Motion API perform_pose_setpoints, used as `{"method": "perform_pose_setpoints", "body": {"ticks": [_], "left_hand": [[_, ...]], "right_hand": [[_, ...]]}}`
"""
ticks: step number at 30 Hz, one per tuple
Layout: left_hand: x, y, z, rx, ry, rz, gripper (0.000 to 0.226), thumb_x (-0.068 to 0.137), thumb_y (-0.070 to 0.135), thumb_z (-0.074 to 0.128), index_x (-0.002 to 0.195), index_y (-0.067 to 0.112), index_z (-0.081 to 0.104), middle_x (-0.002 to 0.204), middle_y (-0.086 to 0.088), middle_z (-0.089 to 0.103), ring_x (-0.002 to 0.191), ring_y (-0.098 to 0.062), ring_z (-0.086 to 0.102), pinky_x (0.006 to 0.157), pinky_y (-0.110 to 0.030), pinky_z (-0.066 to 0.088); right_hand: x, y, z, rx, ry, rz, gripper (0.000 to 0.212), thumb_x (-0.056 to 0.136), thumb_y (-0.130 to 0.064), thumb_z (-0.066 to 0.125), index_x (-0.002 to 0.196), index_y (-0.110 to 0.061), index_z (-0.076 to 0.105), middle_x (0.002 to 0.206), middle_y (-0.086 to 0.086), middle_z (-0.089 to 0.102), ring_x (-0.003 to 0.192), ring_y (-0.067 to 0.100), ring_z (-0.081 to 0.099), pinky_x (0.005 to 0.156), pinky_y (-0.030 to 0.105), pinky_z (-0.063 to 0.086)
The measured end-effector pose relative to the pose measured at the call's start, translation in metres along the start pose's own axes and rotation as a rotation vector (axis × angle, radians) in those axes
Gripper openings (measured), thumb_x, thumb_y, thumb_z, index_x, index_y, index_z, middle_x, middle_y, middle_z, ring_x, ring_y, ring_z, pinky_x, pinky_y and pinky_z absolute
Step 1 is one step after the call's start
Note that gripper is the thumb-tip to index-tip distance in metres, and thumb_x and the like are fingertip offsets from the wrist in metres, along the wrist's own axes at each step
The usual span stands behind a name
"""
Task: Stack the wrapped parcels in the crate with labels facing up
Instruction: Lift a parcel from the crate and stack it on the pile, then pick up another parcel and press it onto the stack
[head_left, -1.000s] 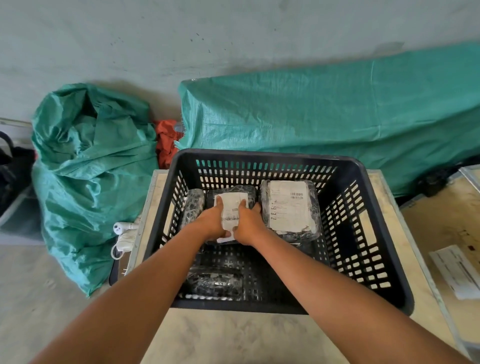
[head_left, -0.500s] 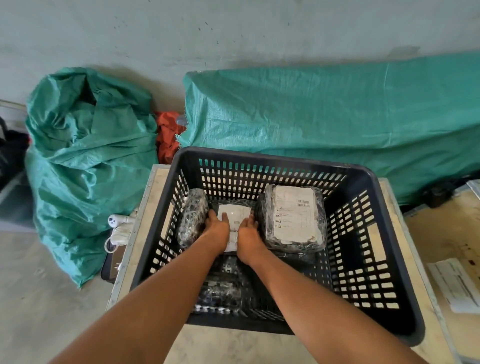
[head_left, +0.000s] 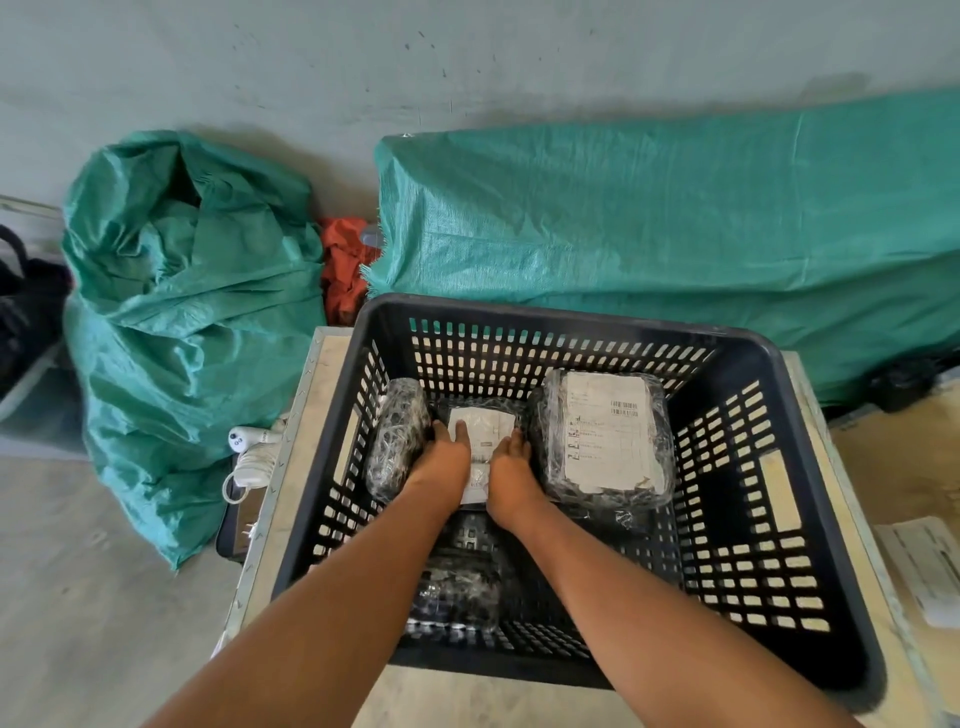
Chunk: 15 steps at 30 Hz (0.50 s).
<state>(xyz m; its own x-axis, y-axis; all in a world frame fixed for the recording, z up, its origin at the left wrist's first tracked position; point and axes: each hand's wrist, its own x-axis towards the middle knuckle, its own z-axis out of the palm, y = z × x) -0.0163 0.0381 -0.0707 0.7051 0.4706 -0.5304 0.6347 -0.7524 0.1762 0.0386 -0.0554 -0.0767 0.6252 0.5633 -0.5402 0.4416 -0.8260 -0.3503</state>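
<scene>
A black slatted crate (head_left: 769, 353) stands on a wooden platform. Inside, both my hands hold a small wrapped parcel (head_left: 480, 431) with its white label up, low against the crate floor near the back wall. My left hand (head_left: 444, 465) grips its left side, my right hand (head_left: 511, 478) its right side. A larger wrapped parcel (head_left: 605, 436) lies to the right with its label up. A dark wrapped parcel (head_left: 397, 439) leans on the left wall, no label showing. Another dark parcel (head_left: 457, 592) lies near the front, between my forearms.
A crumpled green sack (head_left: 182, 312) sits on the floor to the left, a long green tarp-covered bundle (head_left: 649, 223) behind the crate. Red cloth (head_left: 345, 265) lies between them. White power strip (head_left: 254, 452) hangs by the platform's left edge. Papers (head_left: 930, 566) lie at right.
Both hands have pushed the small labelled parcel down and deeper into the crate, between the left parcel and the large labelled one. The view has tilted slightly.
</scene>
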Motion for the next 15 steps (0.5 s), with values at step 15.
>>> {"method": "perform_pose_setpoints", "body": {"ticks": [15], "left_hand": [[-0.122, -0.048, -0.124, -0.342, 0.444, 0.511, 0.054, 0.091, 0.016, 0.072, 0.143, 0.021, 0.057, 0.147, -0.002, 0.056, 0.137, -0.015, 0.049, 0.117, -0.034, 0.035]], "right_hand": [[-0.015, 0.002, -0.011, 0.233, 0.028, -0.121, 0.078, 0.100, -0.014, 0.063, 0.162, -0.003, 0.018, 0.167, 0.022, 0.018, 0.154, 0.038, 0.017, 0.124, 0.043, 0.021]]}}
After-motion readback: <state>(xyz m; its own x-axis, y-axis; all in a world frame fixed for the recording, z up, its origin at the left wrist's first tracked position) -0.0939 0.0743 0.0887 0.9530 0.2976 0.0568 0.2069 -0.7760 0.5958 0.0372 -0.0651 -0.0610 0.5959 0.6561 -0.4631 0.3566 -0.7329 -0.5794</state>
